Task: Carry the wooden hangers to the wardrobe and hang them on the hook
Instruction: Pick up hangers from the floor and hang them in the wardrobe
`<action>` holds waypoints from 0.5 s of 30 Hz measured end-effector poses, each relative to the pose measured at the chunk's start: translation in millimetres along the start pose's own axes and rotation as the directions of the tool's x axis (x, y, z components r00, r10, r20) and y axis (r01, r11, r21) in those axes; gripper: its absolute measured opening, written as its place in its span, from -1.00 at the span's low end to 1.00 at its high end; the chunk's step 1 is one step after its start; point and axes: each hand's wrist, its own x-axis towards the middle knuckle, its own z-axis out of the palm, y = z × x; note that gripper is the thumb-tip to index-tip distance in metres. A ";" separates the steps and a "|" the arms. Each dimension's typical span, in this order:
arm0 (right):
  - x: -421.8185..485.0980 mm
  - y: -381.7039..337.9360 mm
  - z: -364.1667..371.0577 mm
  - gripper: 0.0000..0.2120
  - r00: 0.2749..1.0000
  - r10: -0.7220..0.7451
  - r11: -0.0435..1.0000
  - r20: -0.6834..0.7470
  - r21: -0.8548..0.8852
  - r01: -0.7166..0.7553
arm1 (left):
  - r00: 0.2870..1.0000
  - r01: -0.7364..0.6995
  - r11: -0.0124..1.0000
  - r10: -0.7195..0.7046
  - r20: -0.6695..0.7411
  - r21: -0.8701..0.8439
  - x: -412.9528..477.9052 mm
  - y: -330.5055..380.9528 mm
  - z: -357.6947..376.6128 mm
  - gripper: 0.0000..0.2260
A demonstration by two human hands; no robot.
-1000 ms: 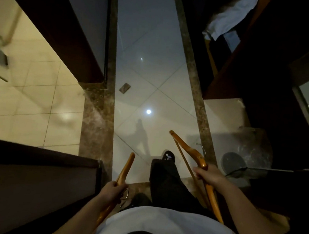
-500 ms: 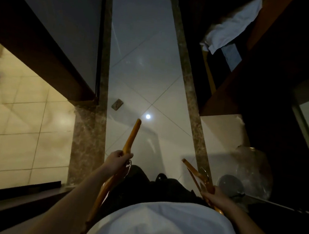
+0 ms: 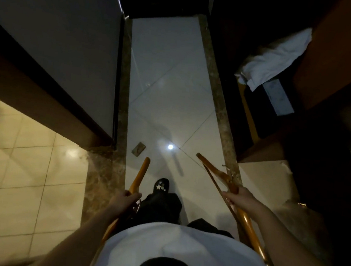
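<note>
Left hand (image 3: 124, 200) fingers curled round one wooden hanger (image 3: 140, 177); right hand (image 3: 241, 199) grips another hanger (image 3: 219, 175). Both held low over white tiled floor (image 3: 170, 85), beside legs

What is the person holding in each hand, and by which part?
The left hand grips one wooden hanger around its middle. The right hand grips a second wooden hanger, also around its middle.
</note>
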 end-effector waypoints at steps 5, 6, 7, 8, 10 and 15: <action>14.8 -73.1 -7.8 -0.75 0.993 -0.079 0.989 -0.088 0.118 0.089 | 0.998 -0.055 0.995 0.052 0.036 0.085 32.9 51.0 -53.3 -0.73; 16.5 -80.2 -9.8 -0.73 0.993 -0.072 0.988 -0.094 0.127 0.084 | 0.996 -0.073 0.992 0.068 0.054 0.099 37.3 63.8 -59.5 -0.73; 19.2 -84.1 -11.3 -0.72 0.994 -0.062 0.989 -0.092 0.128 0.073 | 0.995 -0.089 0.990 0.083 0.059 0.107 41.0 77.2 -64.0 -0.73; 20.3 -88.3 -12.8 -0.71 0.995 -0.049 0.991 -0.089 0.124 0.060 | 0.994 -0.107 0.988 0.102 0.051 0.110 45.4 89.6 -67.6 -0.73; 24.6 -92.7 -16.1 -0.68 0.996 -0.021 0.989 -0.082 0.144 0.033 | 0.991 -0.129 0.986 0.126 0.033 0.110 53.7 115.8 -72.5 -0.73; 45.6 -87.6 -29.8 -0.57 0.994 0.099 0.968 -0.051 0.237 -0.085 | 0.974 -0.217 0.968 0.207 0.090 0.127 74.3 193.5 -67.7 -0.80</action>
